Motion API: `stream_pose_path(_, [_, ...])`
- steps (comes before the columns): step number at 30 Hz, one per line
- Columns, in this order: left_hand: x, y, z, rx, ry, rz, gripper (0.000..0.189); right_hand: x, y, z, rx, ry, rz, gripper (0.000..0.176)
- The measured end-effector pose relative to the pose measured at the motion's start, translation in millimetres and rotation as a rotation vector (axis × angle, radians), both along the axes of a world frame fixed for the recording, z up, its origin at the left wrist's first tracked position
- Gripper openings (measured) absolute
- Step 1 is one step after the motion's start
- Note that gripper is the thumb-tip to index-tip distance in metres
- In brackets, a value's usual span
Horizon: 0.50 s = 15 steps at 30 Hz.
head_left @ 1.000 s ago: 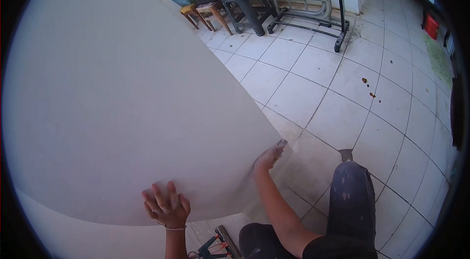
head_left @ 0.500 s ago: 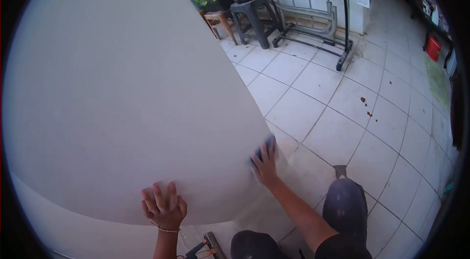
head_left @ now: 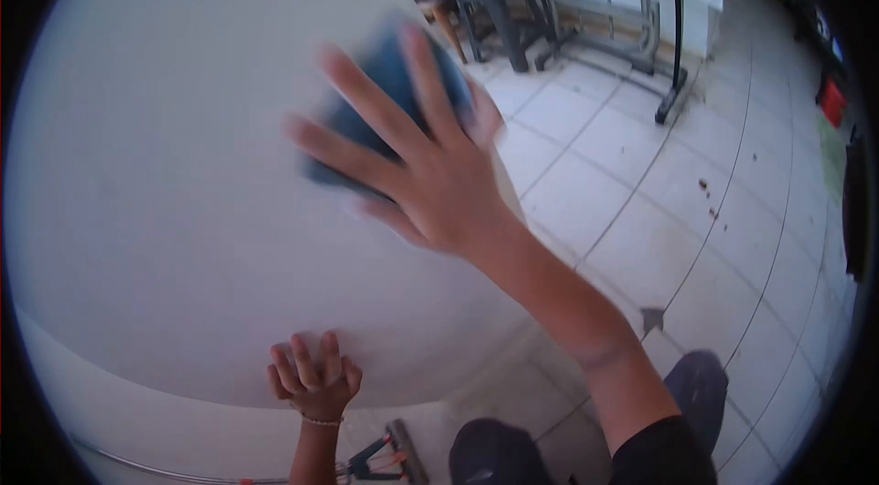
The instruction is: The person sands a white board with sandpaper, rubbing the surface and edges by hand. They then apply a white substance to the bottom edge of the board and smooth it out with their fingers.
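Observation:
A large smooth white panel (head_left: 174,183) fills the left side of the view, its rounded lower edge toward me. Near that edge, my left hand (head_left: 313,373) lies on the panel with its fingers apart, holding nothing. My right hand (head_left: 439,174) is higher up, over the panel's right part, with a dark blue pad (head_left: 389,68) beneath its spread fingers. Thumb and little finger reach past the sides of the pad. Motion blurs this hand and the pad, so the pad's material does not show clearly.
A squeegee-like mop head (head_left: 403,453) with a long metal pole lies below the panel. Beyond it, a dark plastic stool (head_left: 504,9) carries a potted plant, beside a metal rack (head_left: 678,27) with a brown cloth. White floor tiles (head_left: 641,228) extend right, and my knees show below.
My right hand has moved the pad from the panel's lower right edge up and leftward, closer to the camera. My left hand stays in place on the panel. The view has shifted slightly.

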<state>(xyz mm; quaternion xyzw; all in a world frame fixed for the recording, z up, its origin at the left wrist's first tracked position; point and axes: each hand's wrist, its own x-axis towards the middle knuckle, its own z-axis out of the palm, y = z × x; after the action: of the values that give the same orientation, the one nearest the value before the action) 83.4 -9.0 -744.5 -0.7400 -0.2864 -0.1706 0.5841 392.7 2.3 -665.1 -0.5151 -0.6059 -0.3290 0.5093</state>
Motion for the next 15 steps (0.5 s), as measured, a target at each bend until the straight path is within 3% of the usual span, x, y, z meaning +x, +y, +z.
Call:
stream_pose_path(1, [0.6,-0.8,-0.1,0.002,0.002,0.005,0.050,-4.2,1.8,16.1,0.071,0.031,0.008,0.072])
stream_pose_path(4, [3.3,4.4,-4.9,0.022,-0.024,-0.004,0.049,-10.3,-2.5,-29.7,-0.035,0.105,0.069,0.075])
stream_pose_path(6, [0.9,4.3,-5.7,0.015,-0.032,-0.017,0.049,-20.5,-1.9,-136.3,-0.074,0.153,0.060,0.066])
stream_pose_path(8, [1.0,4.0,-5.1,0.007,-0.041,-0.037,0.049,-37.9,-1.5,-299.0,-0.188,0.278,0.041,0.047])
stream_pose_path(9, [1.1,3.7,-7.3,0.003,-0.056,-0.016,0.049,-43.8,-20.9,-360.6,-0.407,0.214,-0.013,0.047])
stream_pose_path(13, [2.6,4.1,-11.4,0.008,-0.073,0.015,0.051,-42.9,-7.1,-340.0,-0.166,0.186,0.055,0.055])
stream_pose_path(15, [1.8,4.1,-10.1,0.021,-0.058,0.011,0.050,-30.0,5.9,-240.0,-0.078,0.182,0.031,0.059])
